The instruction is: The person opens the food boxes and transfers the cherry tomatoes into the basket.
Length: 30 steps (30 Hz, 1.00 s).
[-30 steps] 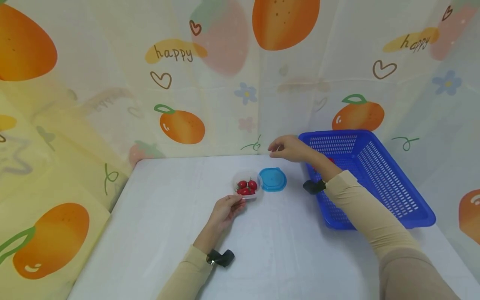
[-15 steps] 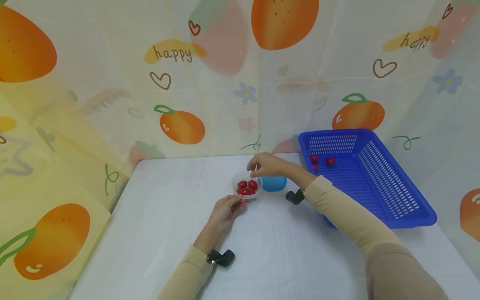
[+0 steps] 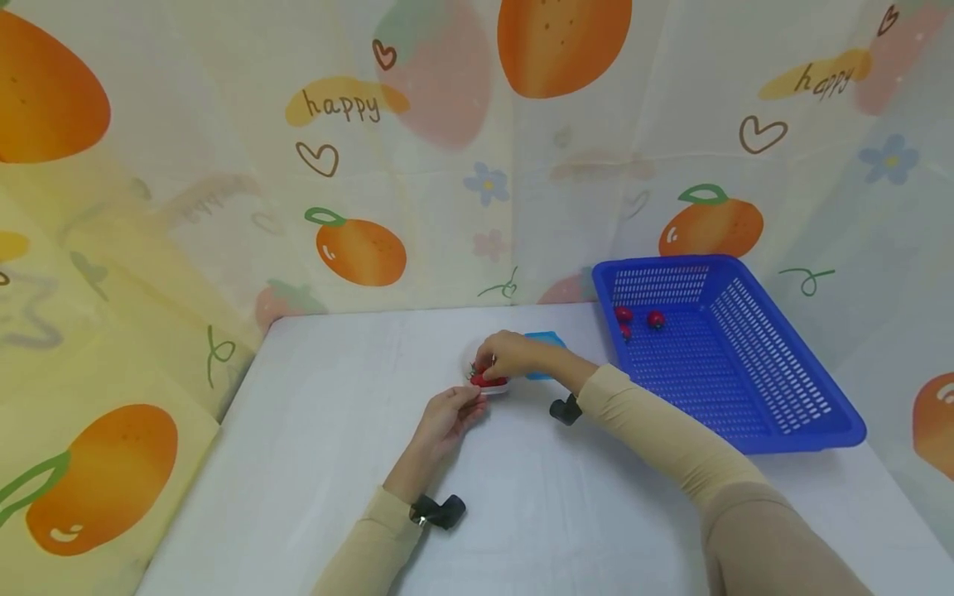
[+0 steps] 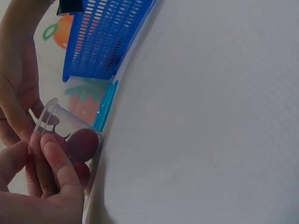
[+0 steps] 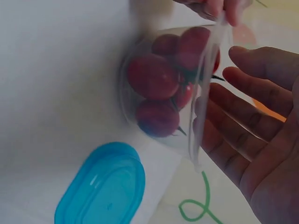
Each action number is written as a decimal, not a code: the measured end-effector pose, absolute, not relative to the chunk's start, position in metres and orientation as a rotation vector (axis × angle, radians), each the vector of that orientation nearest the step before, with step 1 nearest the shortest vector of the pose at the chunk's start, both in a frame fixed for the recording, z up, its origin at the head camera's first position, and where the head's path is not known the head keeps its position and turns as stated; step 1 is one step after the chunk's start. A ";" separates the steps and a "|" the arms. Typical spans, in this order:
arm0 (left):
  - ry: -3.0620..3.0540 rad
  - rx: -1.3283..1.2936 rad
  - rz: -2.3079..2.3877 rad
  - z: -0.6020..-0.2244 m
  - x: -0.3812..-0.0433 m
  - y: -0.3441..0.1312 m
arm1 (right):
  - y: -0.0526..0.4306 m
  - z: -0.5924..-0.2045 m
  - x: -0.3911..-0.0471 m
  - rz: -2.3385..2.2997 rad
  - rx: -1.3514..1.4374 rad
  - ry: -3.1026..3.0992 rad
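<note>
A small clear plastic container (image 5: 161, 135) holding several cherry tomatoes (image 5: 153, 77) stands on the table. My left hand (image 3: 447, 418) pinches its near rim between thumb and fingers, as the left wrist view also shows. My right hand (image 3: 513, 354) is over the container's mouth and partly covers the tomatoes in the head view. In the right wrist view its fingers (image 5: 243, 119) are spread and slightly bent at the rim, with nothing seen between thumb and fingertips. A blue lid (image 5: 105, 186) lies beside the container, partly hidden behind the right hand in the head view.
A blue plastic basket (image 3: 808, 364) stands at the right of the white-covered table (image 3: 335, 447). At its far left corner lie a few tomatoes (image 3: 656, 319). A fruit-printed curtain (image 3: 440, 207) hangs behind the table.
My right hand has moved left and down from beside the basket, past the blue lid, to the container's mouth. Tomatoes in the basket have come into sight. The left hand has stayed put.
</note>
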<state>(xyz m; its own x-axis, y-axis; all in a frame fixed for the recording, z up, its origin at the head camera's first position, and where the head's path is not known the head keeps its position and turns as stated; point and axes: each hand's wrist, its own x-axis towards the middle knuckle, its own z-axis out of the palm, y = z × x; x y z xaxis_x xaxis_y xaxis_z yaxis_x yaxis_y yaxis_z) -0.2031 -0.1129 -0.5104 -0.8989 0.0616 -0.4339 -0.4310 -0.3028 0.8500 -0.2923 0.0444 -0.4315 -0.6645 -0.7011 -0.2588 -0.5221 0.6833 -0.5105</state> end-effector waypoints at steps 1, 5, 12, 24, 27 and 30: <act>1.627 -0.461 2.268 -0.511 -0.203 -0.113 | 0.043 -0.433 -0.291 -0.545 -0.948 2.459; 1.610 -0.444 2.286 -0.512 -0.203 -0.113 | 0.039 -0.435 -0.288 -0.528 -0.946 2.458; 1.601 -0.443 2.299 -0.512 -0.203 -0.113 | 0.036 -0.439 -0.288 -0.514 -0.940 2.453; 1.629 -0.428 2.284 -0.510 -0.205 -0.113 | 0.035 -0.441 -0.292 -0.507 -0.937 2.426; 1.623 -0.431 2.286 -0.511 -0.204 -0.113 | 0.035 -0.442 -0.293 -0.517 -0.924 2.418; 1.608 -0.440 2.289 -0.512 -0.204 -0.113 | 0.035 -0.443 -0.293 -0.518 -0.914 2.421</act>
<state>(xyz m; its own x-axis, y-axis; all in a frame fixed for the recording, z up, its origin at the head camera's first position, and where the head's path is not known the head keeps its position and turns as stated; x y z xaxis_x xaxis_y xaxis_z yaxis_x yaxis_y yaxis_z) -0.2044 -0.1130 -0.5121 -0.9053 0.0743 -0.4182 -0.4186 -0.3225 0.8490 -0.2932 0.0352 -0.4428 -0.6512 -0.6907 -0.3144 -0.5014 0.7026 -0.5049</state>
